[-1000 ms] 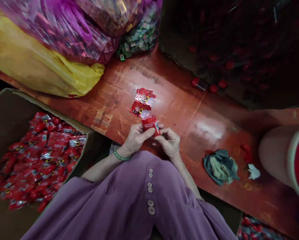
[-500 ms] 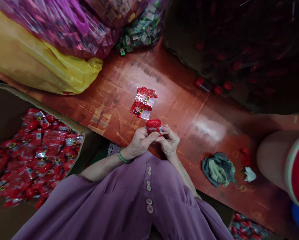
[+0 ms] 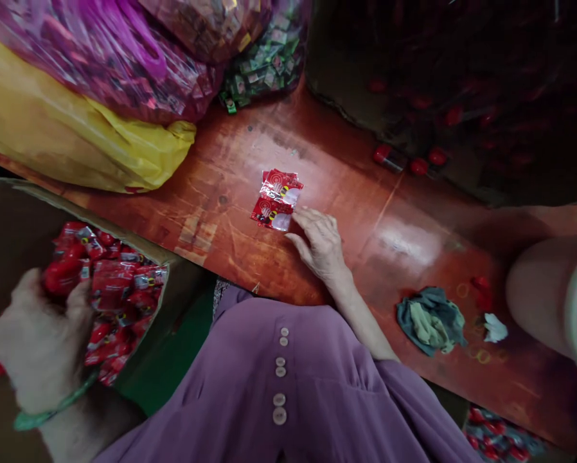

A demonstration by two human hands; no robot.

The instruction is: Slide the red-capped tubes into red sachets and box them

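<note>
My left hand (image 3: 47, 334), blurred and wearing a green beaded bracelet, is over the cardboard box at the left. A glossy red packet (image 3: 63, 275) lies between its thumb and fingers, above many similar red packets (image 3: 112, 283) in the box. On the table, flat red printed wrappers (image 3: 274, 212) with a yellow-and-black figure lie in a small overlapping pile. My right hand (image 3: 320, 244) is open beside them, thumb apart, its fingertips at the pile's right edge.
The cardboard box (image 3: 170, 276) stands against the table (image 3: 230, 251). Filled yellow (image 3: 139, 148) and purple (image 3: 173, 83) bags lie at the back left. Red-capped containers (image 3: 387, 156) lie by a dark box. At right are a crumpled cloth (image 3: 430, 321) and a large tub (image 3: 539, 296).
My left hand has carried the red packet from in front of my body to the box at the left. My right hand has let go and moved forward to the wrappers.
</note>
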